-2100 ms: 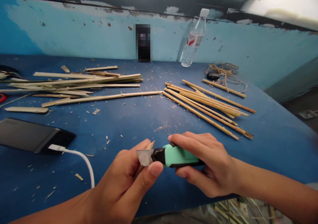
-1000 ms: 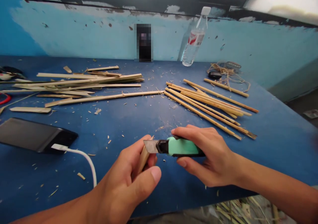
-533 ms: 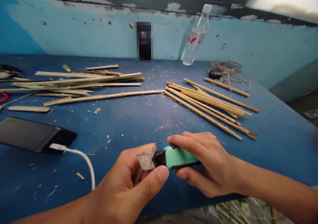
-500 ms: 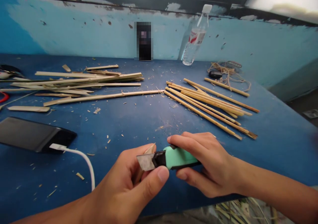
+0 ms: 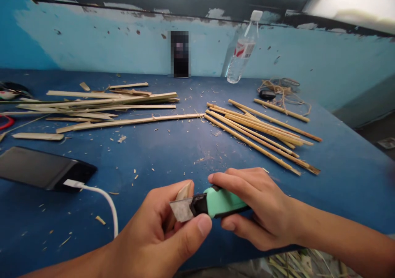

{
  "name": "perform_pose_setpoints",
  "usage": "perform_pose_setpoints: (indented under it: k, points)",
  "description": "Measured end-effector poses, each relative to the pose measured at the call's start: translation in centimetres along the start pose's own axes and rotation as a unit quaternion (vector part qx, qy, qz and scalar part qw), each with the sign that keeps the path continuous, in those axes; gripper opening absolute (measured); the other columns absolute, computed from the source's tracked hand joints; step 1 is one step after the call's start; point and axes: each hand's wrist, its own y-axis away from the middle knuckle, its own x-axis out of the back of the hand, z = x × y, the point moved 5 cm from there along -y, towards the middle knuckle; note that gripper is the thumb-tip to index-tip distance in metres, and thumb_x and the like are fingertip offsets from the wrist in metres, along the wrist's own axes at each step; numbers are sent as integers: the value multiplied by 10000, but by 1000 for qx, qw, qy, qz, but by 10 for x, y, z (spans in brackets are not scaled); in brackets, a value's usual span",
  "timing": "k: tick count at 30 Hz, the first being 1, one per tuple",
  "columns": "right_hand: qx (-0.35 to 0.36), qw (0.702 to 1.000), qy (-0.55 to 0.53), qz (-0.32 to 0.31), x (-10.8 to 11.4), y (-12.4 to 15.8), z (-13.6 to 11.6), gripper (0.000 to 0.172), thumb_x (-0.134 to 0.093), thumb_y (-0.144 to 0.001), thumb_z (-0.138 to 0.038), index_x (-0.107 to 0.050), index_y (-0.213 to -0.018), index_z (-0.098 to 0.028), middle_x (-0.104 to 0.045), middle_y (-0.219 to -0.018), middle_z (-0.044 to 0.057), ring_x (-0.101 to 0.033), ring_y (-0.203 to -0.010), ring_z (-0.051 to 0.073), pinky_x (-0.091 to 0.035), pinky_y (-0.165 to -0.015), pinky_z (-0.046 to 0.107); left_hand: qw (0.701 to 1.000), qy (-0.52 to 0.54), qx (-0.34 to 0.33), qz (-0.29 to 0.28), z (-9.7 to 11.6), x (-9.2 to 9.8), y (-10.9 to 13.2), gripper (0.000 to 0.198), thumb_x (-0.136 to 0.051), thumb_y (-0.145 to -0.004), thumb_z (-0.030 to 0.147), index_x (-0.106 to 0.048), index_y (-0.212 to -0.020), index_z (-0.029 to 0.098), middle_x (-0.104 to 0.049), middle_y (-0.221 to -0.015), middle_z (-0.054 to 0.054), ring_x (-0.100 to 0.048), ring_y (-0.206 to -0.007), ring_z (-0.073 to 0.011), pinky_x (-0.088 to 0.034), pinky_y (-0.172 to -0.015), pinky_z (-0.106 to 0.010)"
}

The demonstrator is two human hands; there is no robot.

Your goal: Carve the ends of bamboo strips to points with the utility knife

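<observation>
left hand [image 5: 154, 232] pinches a short bamboo piece [image 5: 182, 193] at six o'clock, right hand [image 5: 262, 208] wrapped around the green knife [image 5: 216, 202], blade on it. trimmed sticks [image 5: 259, 132] piled at two o'clock, rough strips [image 5: 101, 105] waiting at ten.

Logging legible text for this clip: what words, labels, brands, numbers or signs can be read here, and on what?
No text can be read.
Water bottle: a red and white label, its print too small and blurred to read.
Utility knife in the right hand: no marking visible on the green handle.
Phone on the table: dark screen, nothing shown.
Pixelated dark patch by the wall: unreadable.
</observation>
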Motion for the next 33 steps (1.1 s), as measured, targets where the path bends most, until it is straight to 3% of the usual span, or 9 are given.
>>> perform_pose_setpoints:
  k: [7, 12, 18, 22, 24, 26, 29, 33]
  points:
    - [12, 1000, 21, 8, 2, -2, -5, 400, -331, -1105, -478, -484, -1281, -153, -713, -883, 35, -662, -652, 144, -449, -557, 290, 999, -20, -41, 4, 5, 0, 0, 417, -597, -1033, 400, -363, -743, 213, -268, -675, 72, -215, -597, -109, -222, -522, -241]
    - [25, 997, 59, 47, 2, -4, -13, 420, -309, -1113, -465, -492, -1282, -127, -722, -852, 46, -670, -633, 154, -454, -548, 300, 994, -72, -77, 22, 5, 0, 4, 422, -612, -1015, 432, -380, -744, 207, -250, -660, 70, -197, -564, -95, -194, -492, -241]
    - [18, 994, 64, 81, -3, -2, -17, 414, -340, -1111, -446, -490, -1291, -104, -706, -838, 44, -654, -654, 157, -468, -568, 293, 982, -89, -108, 128, 1, 0, 5, 463, -619, -1002, 466, -370, -710, 208, -246, -606, 76, -205, -538, -94, -201, -515, -265]
    - [-3, 994, 41, 97, -8, -2, -17, 388, -383, -1101, -432, -473, -1307, -116, -674, -826, 28, -607, -637, 153, -471, -574, 283, 977, -91, -113, 158, -2, 3, 6, 454, -606, -1012, 477, -408, -705, 207, -275, -598, 76, -247, -526, -88, -225, -502, -256]
    - [-14, 995, 31, 99, -10, -2, -15, 397, -390, -1096, -448, -461, -1319, -127, -652, -808, 17, -583, -623, 154, -455, -562, 280, 982, -70, -94, 148, -3, 6, 6, 404, -605, -1015, 484, -470, -746, 214, -260, -576, 89, -233, -474, -71, -205, -458, -245]
    - [-18, 995, 26, 92, -11, -3, -13, 404, -395, -1093, -463, -454, -1325, -138, -636, -801, 9, -569, -617, 152, -441, -559, 275, 992, -42, -54, 102, -6, 6, 5, 360, -583, -1022, 508, -512, -814, 223, -231, -543, 106, -200, -423, -61, -171, -412, -236]
    - [-9, 997, 31, 70, -9, -4, -10, 397, -397, -1092, -464, -458, -1324, -148, -653, -837, 20, -590, -645, 153, -436, -577, 271, 999, -23, -5, 39, -5, 4, 4, 430, -545, -1023, 562, -442, -773, 228, -208, -514, 114, -174, -401, -58, -141, -374, -223]
    - [10, 998, 39, 52, -2, -4, -5, 373, -392, -1095, -458, -481, -1286, -150, -651, -821, 16, -581, -632, 147, -417, -566, 276, 998, -24, 40, 50, -1, 3, 5, 485, -586, -970, 636, -435, -755, 228, -220, -526, 109, -168, -415, -58, -121, -373, -222]
